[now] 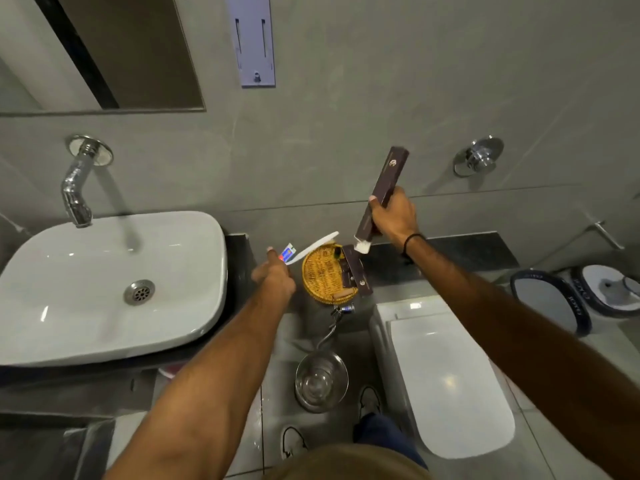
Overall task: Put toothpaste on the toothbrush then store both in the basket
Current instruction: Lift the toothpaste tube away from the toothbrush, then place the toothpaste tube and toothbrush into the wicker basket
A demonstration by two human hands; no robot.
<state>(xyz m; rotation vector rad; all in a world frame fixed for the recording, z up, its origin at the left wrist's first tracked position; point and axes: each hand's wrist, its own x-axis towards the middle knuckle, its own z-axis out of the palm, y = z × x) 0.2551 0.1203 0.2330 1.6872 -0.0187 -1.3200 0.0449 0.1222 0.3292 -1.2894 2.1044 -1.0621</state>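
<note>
A round yellow woven basket (pixel 320 277) sits on the dark ledge between the sink and the toilet. A dark brown box (pixel 356 273) and some small items lie in it. My left hand (pixel 275 275) is just left of the basket, closed around a small red, blue and white toothpaste tube (pixel 288 252) together with the lower end of a white toothbrush (pixel 317 244). The brush slants up to the right over the basket's far rim. My right hand (pixel 393 216) is above and right of the basket, gripping a long dark brown box (pixel 386 188) that stands almost upright, its white open end pointing down.
A white sink (pixel 104 289) with a chrome tap (pixel 76 192) fills the left. A white toilet (pixel 450 375) stands at the lower right, with a steel bin (pixel 320 379) and a spray hose (pixel 334 323) on the floor below the basket. A wall valve (pixel 479 155) is at the right.
</note>
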